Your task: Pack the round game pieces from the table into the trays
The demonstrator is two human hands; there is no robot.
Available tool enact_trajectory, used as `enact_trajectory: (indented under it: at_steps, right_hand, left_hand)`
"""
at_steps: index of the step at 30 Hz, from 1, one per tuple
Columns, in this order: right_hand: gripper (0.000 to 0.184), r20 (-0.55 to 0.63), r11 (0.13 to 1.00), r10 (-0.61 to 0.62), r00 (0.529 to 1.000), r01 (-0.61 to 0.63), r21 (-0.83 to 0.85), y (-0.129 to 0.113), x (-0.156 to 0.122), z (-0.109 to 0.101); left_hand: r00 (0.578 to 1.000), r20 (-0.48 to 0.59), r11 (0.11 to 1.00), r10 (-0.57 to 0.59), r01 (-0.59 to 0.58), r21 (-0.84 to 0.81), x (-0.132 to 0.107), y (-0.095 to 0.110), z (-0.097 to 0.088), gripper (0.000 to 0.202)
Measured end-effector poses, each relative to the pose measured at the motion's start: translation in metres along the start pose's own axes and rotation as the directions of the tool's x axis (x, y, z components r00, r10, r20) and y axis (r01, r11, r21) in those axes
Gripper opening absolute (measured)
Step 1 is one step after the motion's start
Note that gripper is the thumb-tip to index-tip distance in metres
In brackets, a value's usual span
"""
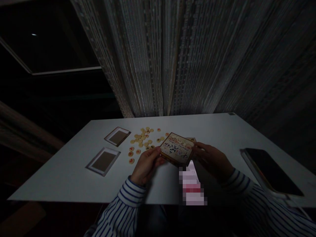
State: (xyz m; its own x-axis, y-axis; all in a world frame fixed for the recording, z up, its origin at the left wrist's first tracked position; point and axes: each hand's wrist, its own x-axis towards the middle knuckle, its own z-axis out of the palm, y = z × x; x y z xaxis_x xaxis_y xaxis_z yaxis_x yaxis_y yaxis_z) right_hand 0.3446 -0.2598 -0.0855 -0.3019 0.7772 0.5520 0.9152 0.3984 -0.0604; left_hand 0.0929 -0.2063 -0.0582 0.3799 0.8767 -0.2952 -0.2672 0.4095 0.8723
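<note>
A printed cardboard box (177, 148) with dark brush-style characters on its top is held tilted above the table between both hands. My left hand (147, 164) pinches its left corner, thumb on the upper face. At the right edge, my right hand (214, 159) has its fingers closed on the box. Round xiangqi pieces (142, 136) lie loosely scattered just beyond my left hand, some with red characters and some with dark ones. Behind the box, a flat tan item (191, 139) shows only in part.
Two shallow open box halves (118, 138) with brown bottoms lie at left on the white table (66, 164). A lit phone-like screen (194, 184), pixelated, is near the front edge. To the right rests a dark tablet (274, 169). String curtains (158, 65) hang behind the table.
</note>
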Motion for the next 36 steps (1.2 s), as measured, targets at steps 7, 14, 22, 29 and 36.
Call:
enact_trajectory:
  at_steps: [7,14,22,29,36]
  right_hand:
    - [0.030,-0.017,0.910,0.243,0.970,-0.222,0.349,0.004,0.031,-0.023]
    - [0.040,0.241,0.905,0.126,0.962,-0.211,0.368,-0.002,0.082,-0.046]
    - [0.034,0.379,0.813,0.115,0.918,-0.307,0.495,0.001,0.092,-0.051]
    - [0.043,0.181,0.458,0.621,0.763,-0.540,0.706,0.008,0.058,-0.030]
    - [0.058,0.277,0.166,0.763,0.584,-0.591,0.789,-0.001,0.022,0.002]
  left_hand:
    - [0.996,-0.026,0.975,0.086,-0.079,0.205,0.001,0.007,-0.003,0.037]
    - [0.954,0.198,0.754,0.226,-0.300,0.585,0.009,0.023,-0.006,0.041]
    - [0.881,0.304,0.545,0.364,-0.466,0.697,0.010,0.059,0.012,0.033]
    - [0.918,-0.060,0.796,0.392,-0.306,0.522,0.021,0.018,0.017,0.053]
    - [0.971,-0.034,0.961,0.237,-0.229,0.156,0.036,-0.036,0.050,0.073]
